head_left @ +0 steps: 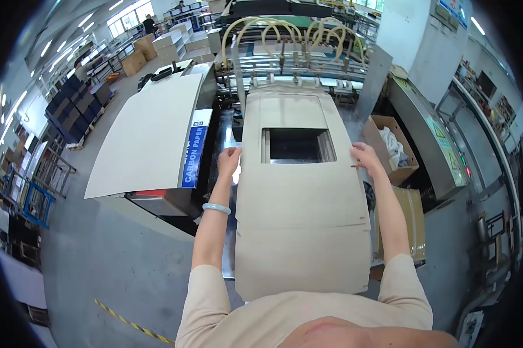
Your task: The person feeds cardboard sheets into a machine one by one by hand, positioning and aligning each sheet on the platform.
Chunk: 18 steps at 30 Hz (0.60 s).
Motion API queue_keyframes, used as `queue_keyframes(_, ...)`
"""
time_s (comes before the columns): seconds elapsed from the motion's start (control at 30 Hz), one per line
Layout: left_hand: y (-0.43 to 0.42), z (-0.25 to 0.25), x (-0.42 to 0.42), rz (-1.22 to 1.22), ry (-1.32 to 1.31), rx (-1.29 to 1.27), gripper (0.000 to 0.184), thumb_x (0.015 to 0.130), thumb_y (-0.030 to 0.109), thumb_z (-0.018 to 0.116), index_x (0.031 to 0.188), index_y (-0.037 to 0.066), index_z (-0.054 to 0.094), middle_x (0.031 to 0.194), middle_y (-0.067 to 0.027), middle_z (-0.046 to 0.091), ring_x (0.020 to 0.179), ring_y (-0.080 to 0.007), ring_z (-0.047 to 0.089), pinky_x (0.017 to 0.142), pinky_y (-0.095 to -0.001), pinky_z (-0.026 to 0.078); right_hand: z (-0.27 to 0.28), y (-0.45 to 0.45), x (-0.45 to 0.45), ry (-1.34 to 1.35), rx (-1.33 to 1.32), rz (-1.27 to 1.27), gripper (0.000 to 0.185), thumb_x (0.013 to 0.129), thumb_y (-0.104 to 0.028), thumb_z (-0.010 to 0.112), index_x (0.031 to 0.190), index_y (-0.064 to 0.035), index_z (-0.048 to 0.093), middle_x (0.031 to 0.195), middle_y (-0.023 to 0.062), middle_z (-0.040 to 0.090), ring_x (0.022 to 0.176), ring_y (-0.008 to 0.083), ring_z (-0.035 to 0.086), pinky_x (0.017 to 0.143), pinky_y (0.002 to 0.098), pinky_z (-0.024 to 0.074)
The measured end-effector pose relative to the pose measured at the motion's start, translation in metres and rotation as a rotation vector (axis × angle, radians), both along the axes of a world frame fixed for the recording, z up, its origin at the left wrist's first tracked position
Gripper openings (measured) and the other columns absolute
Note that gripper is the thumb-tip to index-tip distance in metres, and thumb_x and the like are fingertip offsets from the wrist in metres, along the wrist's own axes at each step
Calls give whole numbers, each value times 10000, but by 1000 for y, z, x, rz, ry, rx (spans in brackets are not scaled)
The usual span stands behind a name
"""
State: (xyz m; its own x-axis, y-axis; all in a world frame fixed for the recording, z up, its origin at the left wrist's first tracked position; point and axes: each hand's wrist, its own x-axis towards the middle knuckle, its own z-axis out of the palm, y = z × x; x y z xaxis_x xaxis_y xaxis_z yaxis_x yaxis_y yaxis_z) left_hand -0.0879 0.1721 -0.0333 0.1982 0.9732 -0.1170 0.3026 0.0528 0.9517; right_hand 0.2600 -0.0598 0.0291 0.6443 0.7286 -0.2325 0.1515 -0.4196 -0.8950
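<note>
A stack of grey-beige cardboard sheets [296, 197] with a rectangular cut-out window lies lengthwise in front of me, its far end at the machine's rollers. Through the window a dark surface shows. My left hand [229, 160] is closed at the left edge of the cardboard, fingertips pinched against it. Across from it, my right hand [365, 156] grips the right edge with bent fingers, level with the window. A pale bracelet [217, 208] circles my left wrist. The near end of the cardboard reaches close to my body.
Ahead stands a machine with metal rollers [296, 78] and yellowish hoses [267, 29]. On the left side table lie a large plain board [145, 127] and a blue carbon paper box [195, 151]. An open carton [392, 148] holding white cloth stands at right, beside a metal guard [432, 133].
</note>
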Motion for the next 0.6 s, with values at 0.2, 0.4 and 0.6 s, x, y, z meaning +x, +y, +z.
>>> queue_keyframes(0.2, 65, -4, 22, 57, -86, 77, 534, 807, 363, 620, 1155, -38, 564, 1131, -174, 593, 979, -261, 581, 843, -332, 461, -11, 1, 5, -94, 26, -10, 401, 838, -178, 586, 1195, -4, 529, 899, 68, 591, 742, 115, 522, 595, 224, 427)
queue_keyframes(0.4, 113, -46, 28, 63, -184, 26, 522, 816, 365, 606, 1153, -32, 564, 1125, -167, 593, 978, -256, 578, 842, -329, 456, -2, 1, -4, -70, -19, -53, 440, 828, -182, 587, 1221, -1, 505, 844, 45, 585, 731, 115, 506, 631, 238, 434)
queue_keyframes(0.6, 169, -80, 46, 55, -196, -80, 511, 824, 368, 591, 1150, -25, 564, 1120, -160, 593, 977, -252, 574, 841, -326, 452, 5, 3, -17, -110, -57, -60, 450, 845, -166, 588, 1253, -10, 476, 759, -7, 561, 677, 69, 467, 600, 191, 380)
